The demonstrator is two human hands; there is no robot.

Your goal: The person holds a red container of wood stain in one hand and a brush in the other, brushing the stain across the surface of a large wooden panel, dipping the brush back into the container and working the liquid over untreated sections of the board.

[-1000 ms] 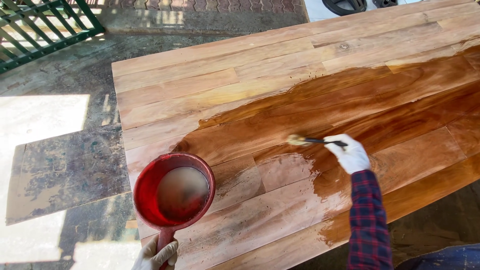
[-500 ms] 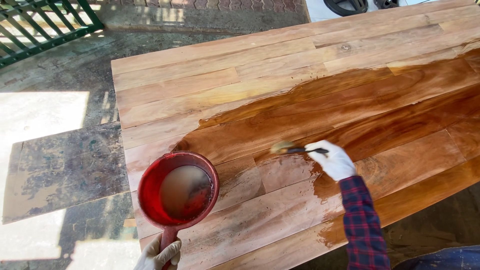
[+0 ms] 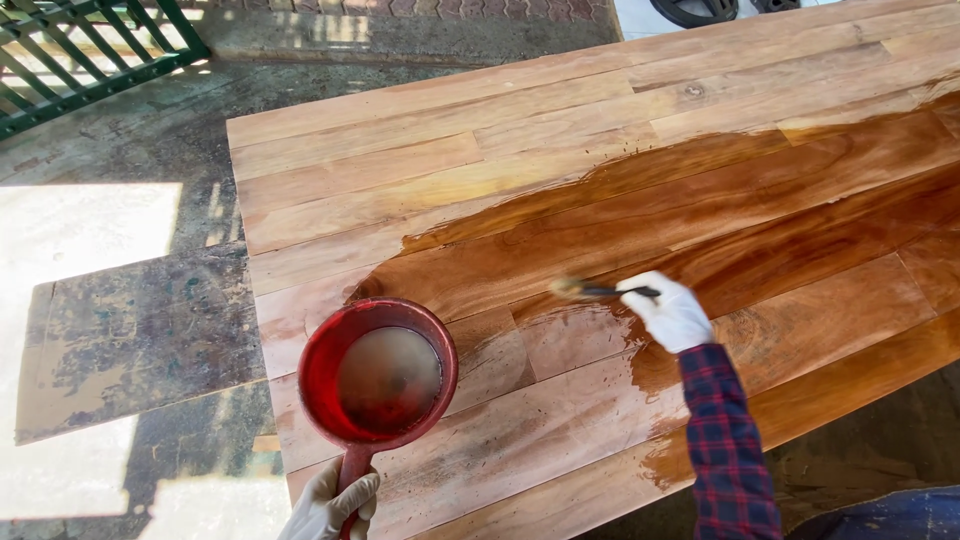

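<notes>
The brush (image 3: 578,289) is blurred, its bristles a pale smear on the wooden tabletop (image 3: 560,130), and its handle is mostly hidden inside the gloved right hand (image 3: 672,312). The left hand (image 3: 330,503) is cut off by the bottom edge and covers the handle of the red pan (image 3: 377,373). The tabletop runs out past the right edge. A dark round thing (image 3: 700,10) beyond the tabletop is cut by the top edge, too little to identify.

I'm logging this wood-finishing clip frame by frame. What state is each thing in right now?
Wooden tabletop: partly coated, wet and dark on the near right, bare and pale on the left and far edge.
Red scoop: upright, holding murky liquid.
Brush: bristles pressed on the wet wood.
Left hand: gloved, gripping the scoop's handle.
Right hand: gloved, gripping the brush.
Green metal gate: lying on the ground.
</notes>
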